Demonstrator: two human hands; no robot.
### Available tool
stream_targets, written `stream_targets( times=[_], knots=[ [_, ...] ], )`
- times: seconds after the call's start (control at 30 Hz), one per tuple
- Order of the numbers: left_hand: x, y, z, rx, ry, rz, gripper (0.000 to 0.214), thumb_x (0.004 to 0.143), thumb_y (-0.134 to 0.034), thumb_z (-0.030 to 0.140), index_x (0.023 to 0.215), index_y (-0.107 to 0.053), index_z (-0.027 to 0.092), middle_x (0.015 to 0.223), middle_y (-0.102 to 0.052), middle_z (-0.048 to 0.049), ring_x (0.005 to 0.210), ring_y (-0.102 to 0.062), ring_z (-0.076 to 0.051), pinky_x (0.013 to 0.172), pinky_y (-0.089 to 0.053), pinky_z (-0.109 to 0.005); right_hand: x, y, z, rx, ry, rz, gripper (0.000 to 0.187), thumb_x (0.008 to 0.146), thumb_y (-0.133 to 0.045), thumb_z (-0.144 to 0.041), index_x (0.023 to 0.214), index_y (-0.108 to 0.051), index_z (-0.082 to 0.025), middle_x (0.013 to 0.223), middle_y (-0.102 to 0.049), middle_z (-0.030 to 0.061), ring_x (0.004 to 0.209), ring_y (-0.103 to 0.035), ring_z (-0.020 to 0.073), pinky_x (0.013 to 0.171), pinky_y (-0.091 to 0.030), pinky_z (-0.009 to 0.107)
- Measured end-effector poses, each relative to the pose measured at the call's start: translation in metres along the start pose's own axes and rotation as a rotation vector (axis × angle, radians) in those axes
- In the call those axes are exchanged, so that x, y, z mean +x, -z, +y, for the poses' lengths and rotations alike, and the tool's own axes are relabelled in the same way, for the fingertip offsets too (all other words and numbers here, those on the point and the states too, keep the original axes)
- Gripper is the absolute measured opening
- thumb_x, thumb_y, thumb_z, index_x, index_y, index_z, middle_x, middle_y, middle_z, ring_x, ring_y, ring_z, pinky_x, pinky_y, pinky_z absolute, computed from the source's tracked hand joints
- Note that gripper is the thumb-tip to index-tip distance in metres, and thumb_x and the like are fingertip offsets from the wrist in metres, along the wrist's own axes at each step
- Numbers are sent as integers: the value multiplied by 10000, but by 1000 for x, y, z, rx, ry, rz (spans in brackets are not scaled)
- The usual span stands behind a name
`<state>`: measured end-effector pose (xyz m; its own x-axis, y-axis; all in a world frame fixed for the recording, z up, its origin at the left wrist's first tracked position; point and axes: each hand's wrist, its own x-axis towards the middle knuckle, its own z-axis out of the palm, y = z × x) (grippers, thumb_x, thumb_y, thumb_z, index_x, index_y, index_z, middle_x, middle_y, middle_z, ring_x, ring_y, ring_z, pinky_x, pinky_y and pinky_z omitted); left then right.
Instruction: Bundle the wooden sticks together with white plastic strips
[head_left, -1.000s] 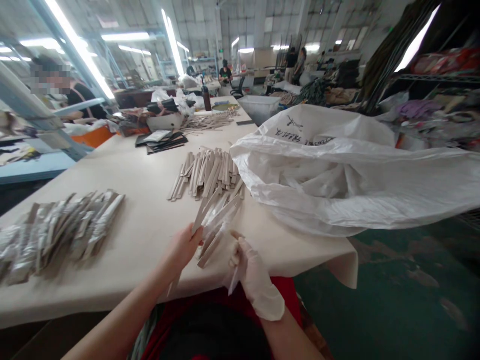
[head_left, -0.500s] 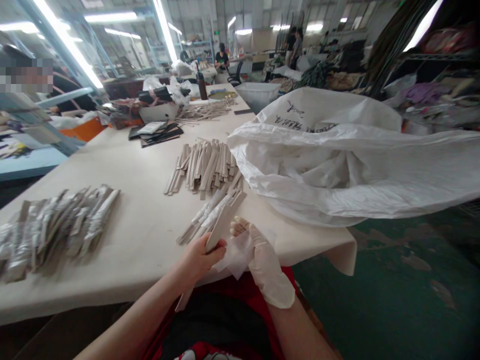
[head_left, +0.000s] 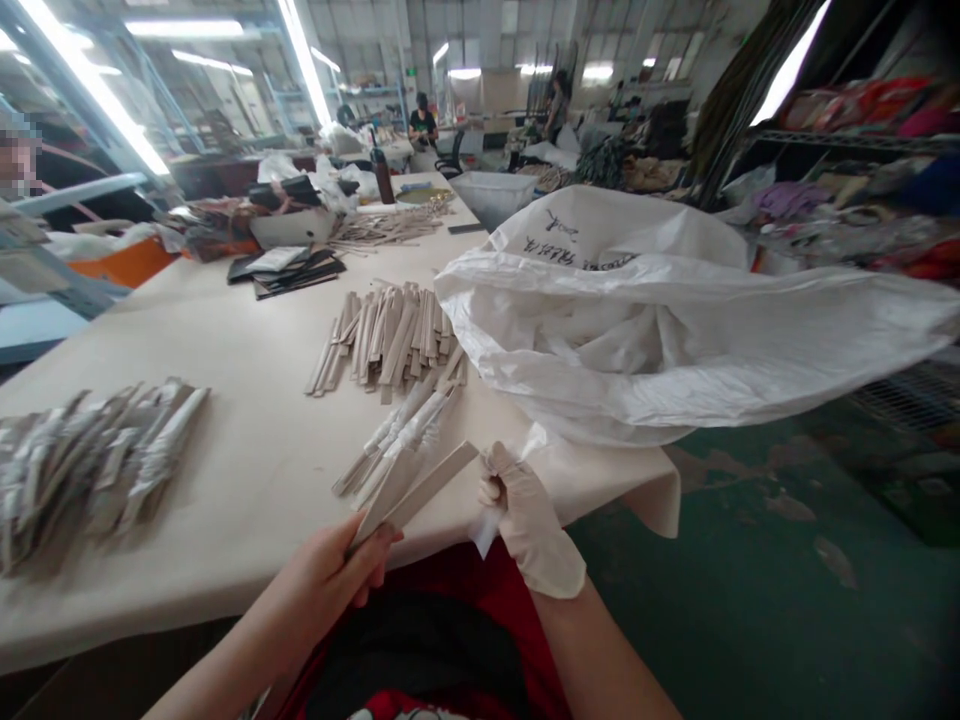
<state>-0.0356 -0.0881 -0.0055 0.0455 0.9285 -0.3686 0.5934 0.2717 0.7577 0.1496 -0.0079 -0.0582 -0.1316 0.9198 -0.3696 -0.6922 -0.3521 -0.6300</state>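
My bare left hand (head_left: 334,575) is closed on one end of a long flat beige strip (head_left: 420,490), which slants up to the right over the table's near edge. My right hand (head_left: 525,510), in a white glove, is closed on a white cloth or paper (head_left: 486,530) right at the strip's far end. A few similar strips (head_left: 397,430) lie loose on the table just beyond my hands. Farther back sits a pile of beige strips (head_left: 386,335). At the left lies a pile of strips in clear wrappers (head_left: 97,455).
A large white woven sack (head_left: 675,320) lies open across the right of the cream table (head_left: 240,340). Black folders (head_left: 289,268), a white box (head_left: 292,228) and a dark bottle (head_left: 382,180) stand farther back. People sit at the far end and at the left.
My left hand has drawn back toward me with the strip, now clear of the loose strips. My gloved right hand has closed on the white cloth at the strip's tip. The view has shifted right.
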Motion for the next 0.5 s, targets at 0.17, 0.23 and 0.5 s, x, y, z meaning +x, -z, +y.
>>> stream_targets(
  times=[0.17, 0.23, 0.5],
  knots=[
    [-1, -6, -3, 92, 27, 12, 399, 815, -360, 513, 761, -570, 178, 497, -496, 45, 429, -469, -103, 428, -354, -196, 1, 1, 1, -216, 213, 137, 371, 603, -693, -470, 500, -490, -177, 417, -413, -59, 401, -313, 63, 403, -210, 235],
    [1, -8, -2, 84, 51, -21, 392, 808, -365, 507, 773, -573, 177, 498, -507, 43, 420, -466, -103, 416, -344, -193, 0, 3, 1, -332, 324, 199, 375, 614, -686, -456, 460, -477, -186, 409, -401, -56, 423, -336, 77, 432, -251, 247],
    [19, -10, 9, -61, 31, -102, 367, 783, -376, 512, 700, -500, 177, 482, -487, 58, 359, -405, -68, 378, -310, -178, -17, -6, 31, -465, 121, -147, 208, 634, -676, -379, 635, -647, -172, 539, -557, -18, 513, -465, 114, 520, -376, 257]
  ],
)
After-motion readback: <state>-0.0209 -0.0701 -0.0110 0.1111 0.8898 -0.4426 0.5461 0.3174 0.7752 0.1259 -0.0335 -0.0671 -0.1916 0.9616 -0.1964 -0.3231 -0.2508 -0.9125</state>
